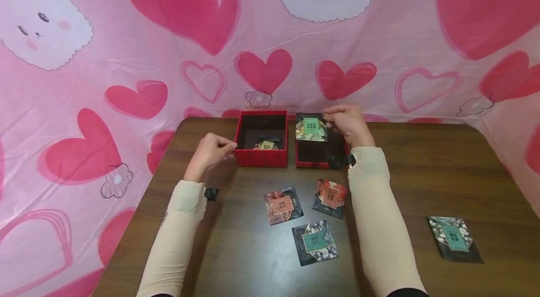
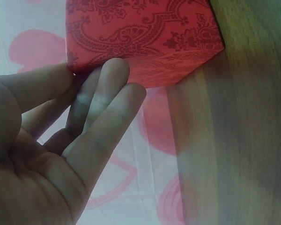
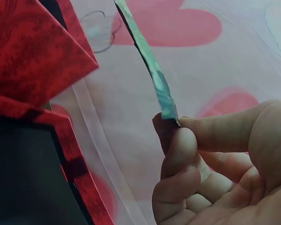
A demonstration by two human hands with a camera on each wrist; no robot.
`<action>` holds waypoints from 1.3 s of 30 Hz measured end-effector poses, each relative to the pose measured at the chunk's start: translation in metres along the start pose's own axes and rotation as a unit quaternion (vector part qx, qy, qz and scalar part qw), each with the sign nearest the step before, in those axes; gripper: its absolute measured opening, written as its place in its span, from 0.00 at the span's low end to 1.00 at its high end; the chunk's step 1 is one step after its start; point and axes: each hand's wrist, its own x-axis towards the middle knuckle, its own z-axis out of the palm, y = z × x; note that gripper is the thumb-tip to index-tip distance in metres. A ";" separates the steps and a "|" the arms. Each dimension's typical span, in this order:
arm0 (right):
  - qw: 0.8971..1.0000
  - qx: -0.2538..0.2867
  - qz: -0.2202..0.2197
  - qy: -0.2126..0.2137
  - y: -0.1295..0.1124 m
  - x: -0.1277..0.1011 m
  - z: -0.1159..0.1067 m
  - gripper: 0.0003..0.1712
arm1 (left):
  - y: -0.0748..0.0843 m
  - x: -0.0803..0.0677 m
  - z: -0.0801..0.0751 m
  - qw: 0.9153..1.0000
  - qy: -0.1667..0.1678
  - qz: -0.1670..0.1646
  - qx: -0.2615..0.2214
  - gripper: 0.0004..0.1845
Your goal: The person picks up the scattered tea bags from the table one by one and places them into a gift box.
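Observation:
My left hand is at the front left corner of a deep red box with a black inside. In the left wrist view, thumb and forefinger pinch the box's patterned corner while the other fingers lie along its side. Inside it, toward the front, lies a sachet with a yellowish label. My right hand pinches a flat sachet with a green label by its upper right corner. That sachet is above a shallower red box with a dark inside. Edge-on, the held sachet shows in the right wrist view.
Two sachets with red labels, the left one and the right one, lie in front of the boxes. Nearer is a teal-labelled sachet; another teal-labelled sachet lies far right. A pink heart-patterned cloth hangs behind the wooden table.

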 end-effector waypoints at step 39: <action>0.997 -0.027 -0.055 -0.043 -0.011 0.012 0.107 0.10 | -0.002 -0.001 0.002 1.000 0.019 0.011 -0.004 0.14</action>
